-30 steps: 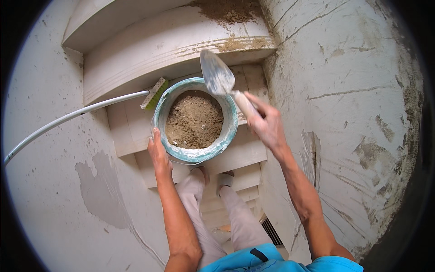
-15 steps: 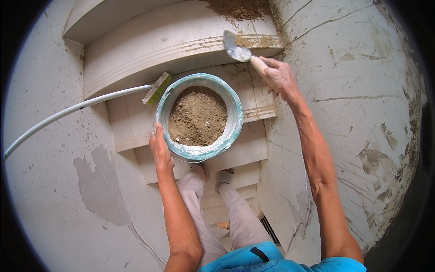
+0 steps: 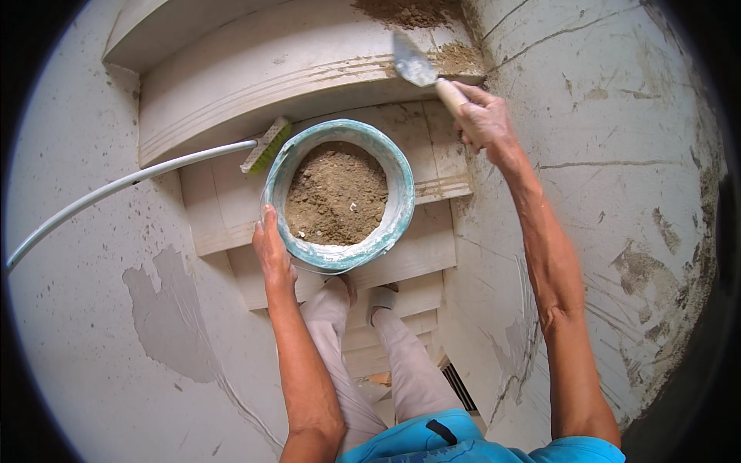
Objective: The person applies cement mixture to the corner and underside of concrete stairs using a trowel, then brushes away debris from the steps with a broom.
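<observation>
A narrow white staircase [image 3: 231,224] runs down between rough plastered walls [image 3: 617,154], and the view drops straight onto the steps from above. On the step in front sits a round bucket [image 3: 394,166] with a pale green rim, and it is well filled with sandy brown mortar mix [image 3: 336,193], dry-looking and lumpy, with a few pale specks in it. The left hand [image 3: 272,251] is clamped on the bucket's near rim, fingers curled over the edge, steadying it.

Up at the step above, the right hand [image 3: 482,119] is wrapped tight round the wooden handle of a trowel [image 3: 417,65]. The metal blade points up and left, and its tip sits right by a heap of brown mortar [image 3: 459,55] lying on the edge of that upper step, where step meets wall. More of the same brown stuff [image 3: 405,11] lies higher up on the next tread.

By the look of it, the work is in its early part: a couple of patches laid, the bucket far from empty, most of the stair bare and white.

Behind the bucket lies a brush with green bristles [image 3: 266,147], its long white handle [image 3: 123,189] arcing off to the left. Below, the person's light trousers and shoes [image 3: 382,297] stand on a lower step.
</observation>
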The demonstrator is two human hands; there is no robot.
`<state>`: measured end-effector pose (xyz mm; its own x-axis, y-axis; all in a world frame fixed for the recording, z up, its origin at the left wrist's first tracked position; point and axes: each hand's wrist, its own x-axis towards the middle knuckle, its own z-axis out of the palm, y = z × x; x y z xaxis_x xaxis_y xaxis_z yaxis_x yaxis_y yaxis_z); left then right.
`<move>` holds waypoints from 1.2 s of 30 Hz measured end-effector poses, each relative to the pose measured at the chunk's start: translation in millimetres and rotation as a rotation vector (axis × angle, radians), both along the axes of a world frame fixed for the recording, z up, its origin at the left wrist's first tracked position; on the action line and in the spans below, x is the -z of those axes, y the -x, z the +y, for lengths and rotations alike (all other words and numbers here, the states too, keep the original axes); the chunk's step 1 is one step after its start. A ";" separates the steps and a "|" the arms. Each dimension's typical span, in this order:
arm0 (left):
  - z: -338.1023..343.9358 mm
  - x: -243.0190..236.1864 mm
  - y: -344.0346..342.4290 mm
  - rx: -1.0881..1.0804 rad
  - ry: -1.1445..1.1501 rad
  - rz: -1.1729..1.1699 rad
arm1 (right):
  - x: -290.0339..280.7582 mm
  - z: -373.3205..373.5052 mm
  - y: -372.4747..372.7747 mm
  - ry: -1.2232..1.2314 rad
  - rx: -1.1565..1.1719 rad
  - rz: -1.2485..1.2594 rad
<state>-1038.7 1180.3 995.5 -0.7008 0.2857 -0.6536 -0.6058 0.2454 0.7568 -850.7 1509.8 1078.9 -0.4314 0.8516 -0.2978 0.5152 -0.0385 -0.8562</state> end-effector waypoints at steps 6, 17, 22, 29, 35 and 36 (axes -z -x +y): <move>-3.9 1.8 2.8 -0.009 0.047 -0.004 | -4.3 -35.2 31.8 0.030 -0.178 -0.117; -2.4 1.3 3.6 -0.003 0.031 -0.009 | -4.3 2.6 -7.1 0.015 0.068 -0.055; 1.6 -6.0 1.9 0.015 0.016 -0.008 | 1.8 -21.1 -19.3 0.090 0.084 -0.021; 5.3 -7.8 2.1 -0.001 0.047 -0.043 | 2.0 22.8 -18.9 -0.006 0.046 -0.061; 0.7 -2.5 5.7 -0.017 0.057 -0.035 | -12.0 18.0 -15.3 -0.100 0.012 -0.186; -0.7 -4.8 6.1 -0.010 0.052 -0.029 | -7.9 12.2 -16.9 -0.070 -0.015 -0.158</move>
<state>-1044.8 1179.6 1000.4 -0.6840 0.2437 -0.6876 -0.6300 0.2778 0.7252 -833.8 1522.0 1086.8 -0.3969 0.8664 -0.3029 0.6433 0.0273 -0.7651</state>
